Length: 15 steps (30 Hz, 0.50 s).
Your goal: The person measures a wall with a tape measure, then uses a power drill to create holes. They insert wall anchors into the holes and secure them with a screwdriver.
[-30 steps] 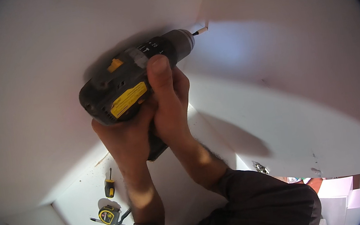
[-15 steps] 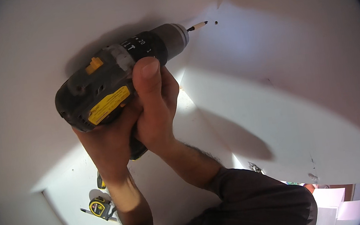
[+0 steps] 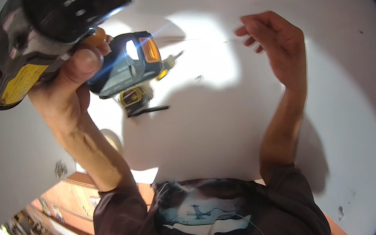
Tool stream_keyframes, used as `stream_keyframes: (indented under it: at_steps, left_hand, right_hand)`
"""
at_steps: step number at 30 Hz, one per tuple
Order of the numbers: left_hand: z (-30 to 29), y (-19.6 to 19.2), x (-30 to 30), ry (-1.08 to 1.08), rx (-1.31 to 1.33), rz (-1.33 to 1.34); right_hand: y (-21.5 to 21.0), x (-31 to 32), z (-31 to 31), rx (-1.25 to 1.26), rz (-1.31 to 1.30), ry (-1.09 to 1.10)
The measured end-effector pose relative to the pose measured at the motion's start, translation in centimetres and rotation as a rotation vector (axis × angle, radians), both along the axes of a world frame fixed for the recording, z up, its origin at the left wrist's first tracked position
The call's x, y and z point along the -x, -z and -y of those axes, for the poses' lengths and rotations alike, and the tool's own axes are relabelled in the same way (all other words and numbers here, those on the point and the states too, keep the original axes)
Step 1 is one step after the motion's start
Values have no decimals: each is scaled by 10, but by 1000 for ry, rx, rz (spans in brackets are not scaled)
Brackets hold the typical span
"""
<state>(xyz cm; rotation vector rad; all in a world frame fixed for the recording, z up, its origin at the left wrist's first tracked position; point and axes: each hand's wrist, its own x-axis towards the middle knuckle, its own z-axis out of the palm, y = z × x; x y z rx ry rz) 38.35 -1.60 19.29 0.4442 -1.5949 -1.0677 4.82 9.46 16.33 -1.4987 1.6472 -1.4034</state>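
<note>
My left hand (image 3: 71, 78) is wrapped around the grip of a black and yellow cordless drill (image 3: 15, 69). The drill is tilted close to the camera at the upper left, and its front end runs out past the top edge. Its battery (image 3: 118, 72) hangs beside my fingers, with bright light on it. Apart from the drill, my right hand (image 3: 278, 41) is raised on the right, its fingers loosely bent with nothing visible in them. Below the battery lies a black and yellow tape measure (image 3: 132, 97), with a dark pen (image 3: 149, 110) against it.
A yellow-and-black tool (image 3: 168, 66) lies partly behind the battery. My left forearm partly covers a roll of tape (image 3: 113, 139). White panels (image 3: 348, 110) enclose the space. At the lower left, wooden furniture (image 3: 66, 205) and clutter show beyond a panel edge.
My right hand has let go of the drill and moved to the right. In my left hand, the drill has come away from the panel corner, up and left, closer to the camera. The view has shifted.
</note>
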Motion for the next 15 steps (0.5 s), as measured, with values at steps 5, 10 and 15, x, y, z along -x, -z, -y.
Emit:
stream_keyframes:
  at_steps: [5,10,15]
  left_hand:
    - [-7,13,-57,-202,1,-45]
    - [-6,40,-101,-366,-88,-78]
    - [-11,73,-153,-493,-149,-56]
  right_hand:
    - [57,-54,7,-164,-124,-70]
    - [108,-72,29,-3,-539,38]
    - [125,-63,47,-199,-779,211]
